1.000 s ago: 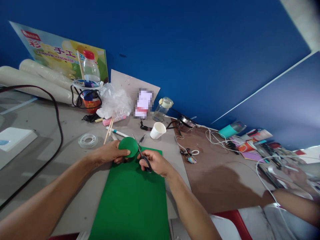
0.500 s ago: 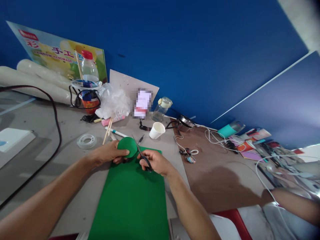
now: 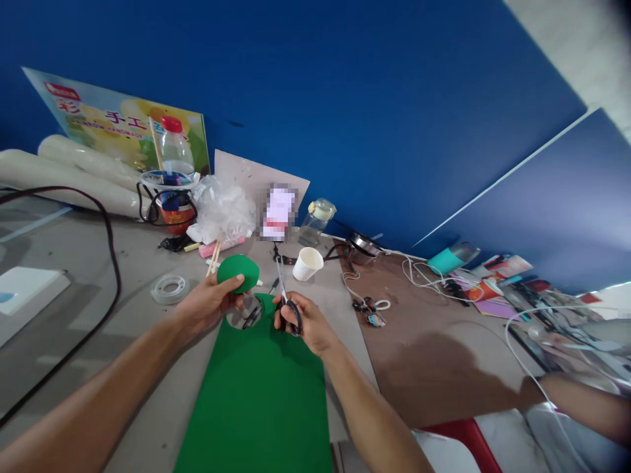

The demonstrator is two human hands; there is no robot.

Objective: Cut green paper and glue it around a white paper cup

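Note:
Between the thumb and fingers of my left hand is a round green paper disc, held up off the table. My right hand grips a pair of black-handled scissors, their blades pointing up and away, apart from the disc. Below both hands lies a large green sheet. At its far left edge shows a round gap, with something clear and dark-lined in it that I cannot make out. A white paper cup stands just beyond the scissors.
A roll of clear tape lies left of my left hand. Behind are wooden sticks, a crumpled plastic bag, a phone and a glass jar. Cables and clutter fill the right side, where another person's arm rests.
The disc has moved up and left with my left hand, away from the scissors. The scissor blades now point more upright, and the round gap at the sheet's edge has come into sight.

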